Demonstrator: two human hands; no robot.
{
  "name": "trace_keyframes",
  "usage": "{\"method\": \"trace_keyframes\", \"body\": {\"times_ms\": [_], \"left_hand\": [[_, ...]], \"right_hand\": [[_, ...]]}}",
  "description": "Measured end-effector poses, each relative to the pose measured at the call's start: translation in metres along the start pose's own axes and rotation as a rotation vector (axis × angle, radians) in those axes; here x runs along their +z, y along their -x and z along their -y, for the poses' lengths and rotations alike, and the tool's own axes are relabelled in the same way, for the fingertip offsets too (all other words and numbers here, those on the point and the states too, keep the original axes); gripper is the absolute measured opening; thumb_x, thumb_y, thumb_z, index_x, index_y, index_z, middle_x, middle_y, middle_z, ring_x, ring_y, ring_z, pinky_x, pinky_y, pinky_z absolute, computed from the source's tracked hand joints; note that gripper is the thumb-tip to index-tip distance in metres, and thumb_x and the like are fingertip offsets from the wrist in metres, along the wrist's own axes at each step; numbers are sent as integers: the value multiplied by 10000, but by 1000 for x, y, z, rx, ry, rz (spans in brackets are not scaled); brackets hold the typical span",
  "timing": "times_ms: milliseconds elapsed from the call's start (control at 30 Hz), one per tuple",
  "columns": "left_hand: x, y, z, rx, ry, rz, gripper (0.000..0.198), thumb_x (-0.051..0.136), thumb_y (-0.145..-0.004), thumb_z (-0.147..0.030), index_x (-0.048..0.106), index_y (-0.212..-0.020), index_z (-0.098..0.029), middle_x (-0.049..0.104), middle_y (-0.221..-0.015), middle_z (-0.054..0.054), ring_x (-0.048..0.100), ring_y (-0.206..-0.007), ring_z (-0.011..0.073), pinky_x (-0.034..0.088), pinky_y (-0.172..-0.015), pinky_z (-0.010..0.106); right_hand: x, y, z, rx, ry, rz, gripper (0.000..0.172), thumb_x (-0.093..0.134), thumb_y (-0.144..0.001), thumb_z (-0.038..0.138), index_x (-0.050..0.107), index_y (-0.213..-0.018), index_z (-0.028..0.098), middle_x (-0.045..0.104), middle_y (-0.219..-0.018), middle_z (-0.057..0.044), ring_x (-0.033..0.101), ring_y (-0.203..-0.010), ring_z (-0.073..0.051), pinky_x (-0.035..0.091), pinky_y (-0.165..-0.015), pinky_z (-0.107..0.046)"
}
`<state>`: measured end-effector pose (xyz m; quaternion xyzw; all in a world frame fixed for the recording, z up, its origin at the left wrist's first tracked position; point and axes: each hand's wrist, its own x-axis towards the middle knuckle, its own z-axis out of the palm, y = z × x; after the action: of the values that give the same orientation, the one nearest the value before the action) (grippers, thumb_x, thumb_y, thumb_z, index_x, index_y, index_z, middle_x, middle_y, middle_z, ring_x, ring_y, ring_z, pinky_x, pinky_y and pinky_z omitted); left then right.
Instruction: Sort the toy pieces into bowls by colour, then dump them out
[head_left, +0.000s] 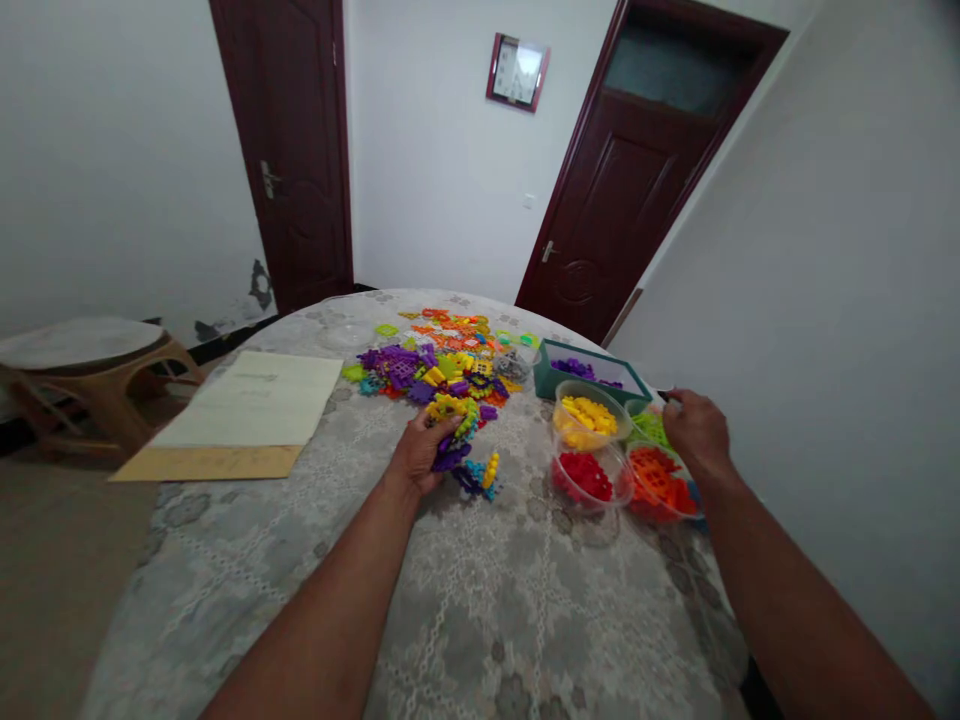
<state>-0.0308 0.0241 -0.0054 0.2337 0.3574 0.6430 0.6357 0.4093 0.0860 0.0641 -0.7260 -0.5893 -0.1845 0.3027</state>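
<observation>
The left hand [418, 455] is gripping a cluster of linked pieces [450, 458], the thumb pressing on top and the fingers curling beneath. The cluster is showing yellow, green, purple and blue, and it is hanging over the patterned surface [480, 610], just on the near side of a mixed pile of plastic pieces [442, 360].

The right hand [697, 430] is reaching out beside the green pieces [651, 428], its fingers bending inward. Something dark is showing at its fingertips, but whether the hand is holding it cannot be told.

Clear bowls are standing close together on the right, holding yellow pieces [589, 415], red pieces [585, 475] and orange pieces [660, 485]. Behind them a teal box [546, 378] is holding purple pieces [577, 370]. On the left, a pale sheet [255, 400] is lying near the surface's edge, and a stool [82, 345] is standing beyond it.
</observation>
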Motion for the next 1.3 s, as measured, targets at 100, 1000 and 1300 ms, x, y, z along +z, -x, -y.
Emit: {"method": "trace_keyframes", "body": {"times_ms": [100,1000,1300], "left_hand": [[1,1,4,-15,-12,20,579,988,-568,-244,671,-1050,-194,746,-882,-7,673,-613,124,644,-527,287],[-3,1,3,-50,108,104,543,974,-643,-234,697,-1106,-171,788,-939,38,724,-652,148,626,-557,262],[-2,-2,3,-13,71,24,530,972,-609,-202,679,-1051,-188,763,-869,-9,701,-604,129,641,-538,267]], "right_hand": [[-8,15,42,-183,-135,-28,379,510,-894,261,780,-1116,114,764,-1116,-206,689,-1055,-324,513,-1017,-480],[-19,116,233,-195,-1025,721,631,718,-938,383,554,-1533,250,789,-945,-34,755,-867,-225,595,-802,-377],[-41,83,153,-277,-653,417,523,698,-939,448,661,-1420,246,768,-1162,-101,749,-950,-242,611,-846,-396]]}}
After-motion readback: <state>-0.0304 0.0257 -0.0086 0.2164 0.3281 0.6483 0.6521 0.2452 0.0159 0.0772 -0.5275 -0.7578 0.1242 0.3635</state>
